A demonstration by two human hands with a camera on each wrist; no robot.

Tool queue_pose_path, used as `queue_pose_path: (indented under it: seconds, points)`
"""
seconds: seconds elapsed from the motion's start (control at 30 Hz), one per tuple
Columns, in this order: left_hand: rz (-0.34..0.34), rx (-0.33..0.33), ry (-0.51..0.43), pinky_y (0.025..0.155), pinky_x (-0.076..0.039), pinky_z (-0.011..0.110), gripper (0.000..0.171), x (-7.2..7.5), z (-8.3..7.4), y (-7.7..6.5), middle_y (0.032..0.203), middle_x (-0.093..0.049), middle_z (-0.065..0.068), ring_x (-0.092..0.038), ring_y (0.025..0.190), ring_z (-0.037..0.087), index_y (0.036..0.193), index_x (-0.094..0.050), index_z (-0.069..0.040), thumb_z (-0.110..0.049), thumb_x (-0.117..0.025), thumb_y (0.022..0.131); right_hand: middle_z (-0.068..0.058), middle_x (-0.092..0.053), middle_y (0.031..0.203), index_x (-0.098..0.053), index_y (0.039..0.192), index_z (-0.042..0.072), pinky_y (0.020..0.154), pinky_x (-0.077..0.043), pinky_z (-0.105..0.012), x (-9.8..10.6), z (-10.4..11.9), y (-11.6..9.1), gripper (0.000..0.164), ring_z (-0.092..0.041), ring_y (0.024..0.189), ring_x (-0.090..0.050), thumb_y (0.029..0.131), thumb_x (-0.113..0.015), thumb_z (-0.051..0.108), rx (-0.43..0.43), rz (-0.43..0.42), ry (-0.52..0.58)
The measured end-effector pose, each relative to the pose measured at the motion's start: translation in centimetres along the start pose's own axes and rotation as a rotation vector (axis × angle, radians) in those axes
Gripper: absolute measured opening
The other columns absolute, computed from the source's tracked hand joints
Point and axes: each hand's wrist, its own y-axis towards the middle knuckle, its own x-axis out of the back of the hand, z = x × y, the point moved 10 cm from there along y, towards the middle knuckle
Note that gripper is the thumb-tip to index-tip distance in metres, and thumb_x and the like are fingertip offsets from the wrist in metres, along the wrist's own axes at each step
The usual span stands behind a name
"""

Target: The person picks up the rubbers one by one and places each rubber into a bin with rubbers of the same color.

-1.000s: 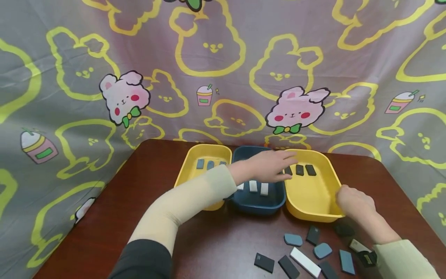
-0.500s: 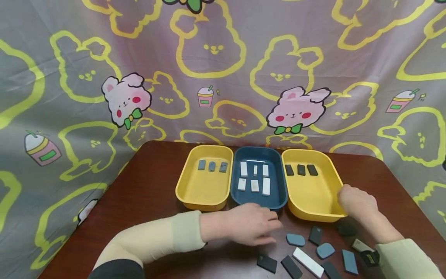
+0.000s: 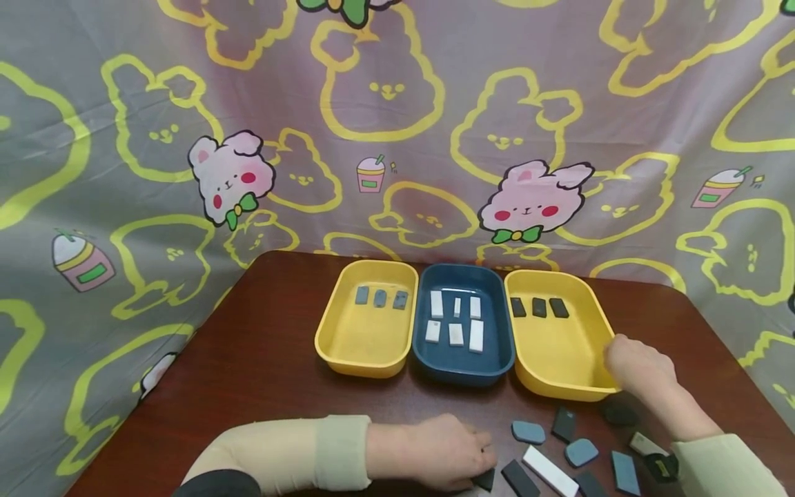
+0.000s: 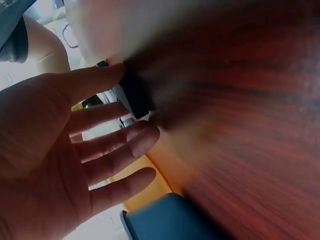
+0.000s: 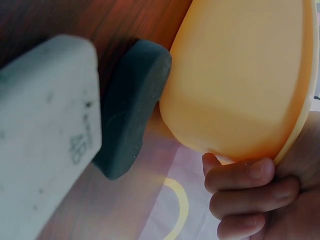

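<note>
My left hand (image 3: 435, 452) is low over the table, left of the loose erasers. Its thumb and index finger pinch a black eraser (image 4: 134, 95) by opposite edges, while the other fingers stay extended. In the head view most of this eraser is hidden beneath the fingers. My right hand (image 3: 642, 369) grips the right-hand rim of a yellow tray (image 3: 566, 359), its fingers (image 5: 245, 175) curled at the rim in the right wrist view. Three black erasers lie in a row inside that tray. Below the right hand are a dark rounded eraser (image 5: 132, 107) and a white eraser marked 4B (image 5: 55, 130).
A blue tray (image 3: 462, 366) with several white erasers stands in the middle. Left of it, another yellow tray (image 3: 366, 345) holds three blue-grey erasers. Loose on the table lie a long white eraser (image 3: 549, 471), blue-grey erasers (image 3: 582, 453) and black ones (image 3: 564, 424). A patterned cloth (image 3: 422, 117) hangs behind.
My left hand has come back from over the trays toward the table's near side and now pinches a black eraser. My right hand keeps its place on the yellow tray's rim.
</note>
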Motion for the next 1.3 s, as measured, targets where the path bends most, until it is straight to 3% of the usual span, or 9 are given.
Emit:
queue_pose_path:
  seconds: [0.1, 0.37, 0.53, 0.67, 0.77, 0.9, 1.1, 1.3]
  points:
    - [0.001, -0.001, -0.005, 0.052, -0.036, 0.012, 0.012, -0.1, 0.0, 0.2, 0.088, -0.050, -0.011, -0.047, 0.071, -0.004, 0.106, -0.063, -0.024, -0.027, -0.063, 0.094, -0.010, -0.042, 0.064, -0.048, 0.079, -0.001, 0.050, -0.039, -0.036, -0.2, -0.1, 0.0, 0.014, -0.025, 0.056, -0.045, 0.086, -0.056, 0.009, -0.006, 0.002, 0.003]
    - [0.056, -0.003, -0.038, 0.055, -0.037, 0.013, 0.019, -0.6, 0.0, 0.2, 0.090, -0.048, -0.010, -0.044, 0.072, -0.002, 0.114, -0.063, -0.025, -0.018, -0.061, 0.096, -0.010, -0.041, 0.064, -0.048, 0.079, -0.002, 0.049, -0.039, -0.035, -0.3, -0.4, 0.1, 0.014, -0.025, 0.055, -0.045, 0.086, -0.055, 0.009, -0.014, 0.001, 0.008]
    - [0.045, -0.005, 0.009, 0.060, -0.042, 0.014, 0.018, -0.6, 0.0, 0.2, 0.095, -0.052, -0.010, -0.051, 0.079, -0.002, 0.110, -0.064, -0.026, -0.018, -0.064, 0.093, -0.010, -0.041, 0.064, -0.048, 0.080, -0.003, 0.049, -0.039, -0.035, -0.3, -0.4, 0.1, 0.015, -0.024, 0.055, -0.045, 0.088, -0.053, 0.008, -0.017, 0.001, -0.001]
    - [0.045, -0.005, -0.016, 0.067, -0.045, 0.015, 0.022, -0.5, 0.3, 0.1, 0.104, -0.056, -0.010, -0.055, 0.087, -0.001, 0.113, -0.063, -0.024, -0.017, -0.065, 0.092, -0.010, -0.041, 0.064, -0.048, 0.080, -0.003, 0.049, -0.039, -0.035, -0.3, -0.3, 0.0, 0.015, -0.025, 0.055, -0.045, 0.089, -0.052, 0.008, -0.023, -0.001, 0.004]
    - [0.025, -0.005, -0.045, 0.065, -0.044, 0.014, 0.026, -0.2, 0.6, 0.1, 0.101, -0.055, -0.010, -0.053, 0.084, -0.001, 0.114, -0.062, -0.023, -0.014, -0.067, 0.090, -0.010, -0.041, 0.063, -0.048, 0.080, -0.003, 0.049, -0.039, -0.035, -0.3, -0.3, 0.0, 0.015, -0.025, 0.055, -0.045, 0.089, -0.052, 0.008, -0.019, -0.003, 0.001]
    - [-0.027, -0.008, -0.056, 0.061, -0.041, 0.013, 0.027, 1.3, 1.2, 0.1, 0.094, -0.052, -0.010, -0.050, 0.077, -0.001, 0.115, -0.061, -0.021, -0.013, -0.067, 0.090, -0.010, -0.041, 0.063, -0.048, 0.080, -0.004, 0.049, -0.039, -0.035, -0.3, -0.2, 0.0, 0.015, -0.024, 0.055, -0.045, 0.089, -0.052, 0.008, -0.022, -0.008, -0.001]
    - [-0.057, 0.032, -0.113, 0.064, -0.039, 0.010, 0.029, 4.7, 3.1, 0.9, 0.097, -0.053, -0.009, -0.048, 0.079, 0.001, 0.122, -0.058, -0.020, -0.015, -0.064, 0.094, -0.010, -0.042, 0.064, -0.048, 0.082, -0.004, 0.049, -0.039, -0.035, -0.5, -0.2, 0.0, 0.016, -0.025, 0.056, -0.045, 0.090, -0.050, 0.009, -0.033, 0.000, 0.006]
    - [-0.101, 0.112, -0.032, 0.071, -0.043, 0.013, 0.029, 8.4, 5.7, 2.6, 0.104, -0.055, -0.007, -0.051, 0.086, 0.004, 0.127, -0.056, -0.020, -0.018, -0.058, 0.098, -0.010, -0.041, 0.064, -0.048, 0.080, -0.003, 0.050, -0.039, -0.035, -0.3, -0.3, 0.0, 0.016, -0.024, 0.056, -0.045, 0.088, -0.052, 0.010, -0.035, -0.003, 0.009]
